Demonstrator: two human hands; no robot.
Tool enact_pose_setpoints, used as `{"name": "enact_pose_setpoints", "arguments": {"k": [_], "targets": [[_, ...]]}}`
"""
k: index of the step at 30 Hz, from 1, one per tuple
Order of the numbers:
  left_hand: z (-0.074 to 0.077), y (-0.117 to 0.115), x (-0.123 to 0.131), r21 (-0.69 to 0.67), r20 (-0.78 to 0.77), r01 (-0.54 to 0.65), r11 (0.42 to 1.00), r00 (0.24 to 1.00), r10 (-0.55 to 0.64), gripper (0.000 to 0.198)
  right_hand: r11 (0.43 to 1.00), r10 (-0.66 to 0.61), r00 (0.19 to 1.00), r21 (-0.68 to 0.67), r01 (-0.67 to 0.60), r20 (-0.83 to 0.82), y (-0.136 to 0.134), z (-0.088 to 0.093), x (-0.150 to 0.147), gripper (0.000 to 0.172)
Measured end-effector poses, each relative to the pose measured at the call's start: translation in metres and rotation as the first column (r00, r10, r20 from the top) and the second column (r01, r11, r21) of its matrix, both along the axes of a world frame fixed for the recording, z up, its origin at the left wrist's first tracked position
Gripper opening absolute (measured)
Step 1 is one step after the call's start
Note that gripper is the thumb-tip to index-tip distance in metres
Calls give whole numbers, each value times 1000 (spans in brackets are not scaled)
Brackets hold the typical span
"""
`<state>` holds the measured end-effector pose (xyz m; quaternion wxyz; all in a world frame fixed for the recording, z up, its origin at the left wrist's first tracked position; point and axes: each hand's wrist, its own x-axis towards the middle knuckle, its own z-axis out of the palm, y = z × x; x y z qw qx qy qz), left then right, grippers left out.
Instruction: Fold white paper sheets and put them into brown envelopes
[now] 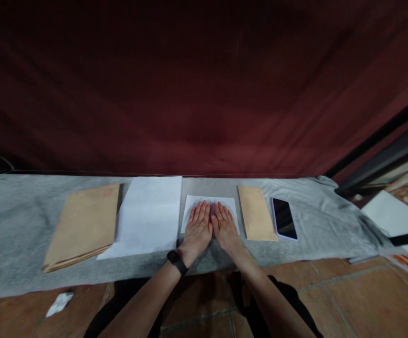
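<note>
Now a small white rectangular paper (230, 203) lies just right of the large white sheet (154, 216), long axis crosswise, directly beneath the left hand (198, 228) and equally near right hand (226, 231), their fingers flat, nearly together, clamping nothing.

We see two hands, left hand (198, 230) and right hand (226, 231), both bare, fingers (201, 212) slim. Just behind left fingers, on wrist, we see black watch (177, 261): dark strap, dark smooth face, markings too small for us to read. Farther behind fingers, left forearm (145, 300) and right forearm (265, 295), bare, thickening away from fingertips. Farthest from fingers, we make out plain black legwear (115, 303), details lost in dimness.
</note>
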<state>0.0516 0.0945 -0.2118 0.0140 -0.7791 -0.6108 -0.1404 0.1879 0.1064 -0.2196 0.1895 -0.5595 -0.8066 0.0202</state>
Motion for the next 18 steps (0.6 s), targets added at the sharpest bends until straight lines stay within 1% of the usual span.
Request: {"name": "enact_pose_setpoints", "arguments": {"k": [3, 6, 8, 11, 14, 18], "targets": [[-6, 12, 3, -39, 4, -15, 999, 1000, 15, 55, 999, -7, 1000, -40, 8, 17, 8, 0, -3, 51], [-11, 24, 4, -46, 0, -36, 998, 999, 36, 54, 998, -37, 999, -40, 38, 38, 14, -3, -2, 49], [-13, 30, 4, -50, -1, -68, 996, 998, 68, 55, 998, -51, 998, -20, 52, 46, 17, -5, 0, 48], [-12, 34, 3, -62, -1, -157, 986, 988, 157, 56, 996, -89, 995, 26, 88, 54, 19, -8, 2, 49], [-10, 35, 2, -64, 3, -235, 970, 972, 236, 58, 988, -137, 989, 73, 133, 60, 20, -13, 2, 52], [-11, 34, 0, -43, 31, -298, 954, 954, 299, 58, 972, -195, 980, 142, 187, 45, 23, -22, 4, 54]]}}
